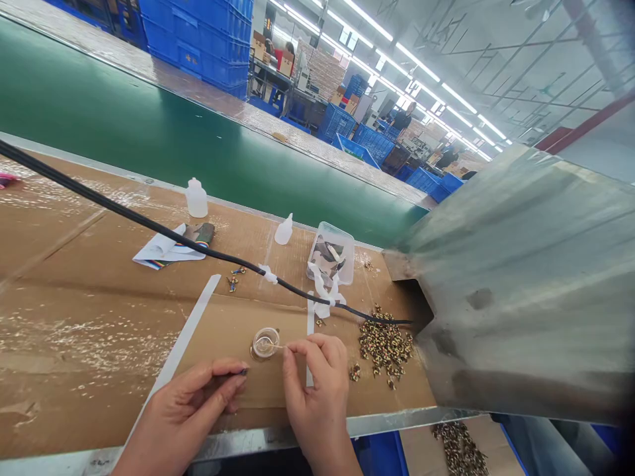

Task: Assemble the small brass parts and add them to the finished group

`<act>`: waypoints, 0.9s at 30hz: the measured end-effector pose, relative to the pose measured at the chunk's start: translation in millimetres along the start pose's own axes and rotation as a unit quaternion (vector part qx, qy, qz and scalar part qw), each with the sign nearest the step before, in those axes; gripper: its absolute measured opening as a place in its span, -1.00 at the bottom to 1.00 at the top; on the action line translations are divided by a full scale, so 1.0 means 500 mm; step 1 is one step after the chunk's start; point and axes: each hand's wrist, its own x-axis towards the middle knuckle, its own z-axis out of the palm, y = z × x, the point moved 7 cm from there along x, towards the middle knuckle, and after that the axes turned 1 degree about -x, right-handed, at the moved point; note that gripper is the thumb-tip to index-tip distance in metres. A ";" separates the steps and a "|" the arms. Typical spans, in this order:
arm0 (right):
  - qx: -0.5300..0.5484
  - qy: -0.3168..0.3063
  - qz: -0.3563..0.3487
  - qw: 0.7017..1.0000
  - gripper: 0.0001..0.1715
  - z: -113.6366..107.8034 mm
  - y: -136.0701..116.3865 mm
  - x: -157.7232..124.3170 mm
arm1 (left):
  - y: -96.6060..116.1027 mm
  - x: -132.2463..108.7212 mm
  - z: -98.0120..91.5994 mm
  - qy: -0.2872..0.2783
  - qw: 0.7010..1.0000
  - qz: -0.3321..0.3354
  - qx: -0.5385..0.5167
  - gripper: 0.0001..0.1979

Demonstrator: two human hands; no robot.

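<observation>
My left hand (198,400) rests on the cardboard-covered bench, its thumb and forefinger pinched on a tiny dark part (243,372). My right hand (315,390) is closed on a thin stick (276,346) whose tip reaches into a small clear round cup (265,342) just ahead of it. A heap of small gold and dark metal parts (384,345) lies to the right of my right hand, at the mouth of a metal chute (516,277).
A black cable (149,223) crosses the bench. Behind it stand two white squeeze bottles (196,198) (284,230), a clear plastic tub (331,253) and folded paper (166,251). A green conveyor belt (149,125) runs beyond. Blue crates and other people are far back.
</observation>
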 end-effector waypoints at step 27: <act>0.235 -0.075 0.188 0.951 -0.82 0.028 0.032 -0.015 | -0.018 -0.008 0.004 -0.032 0.999 -0.021 0.033 -0.68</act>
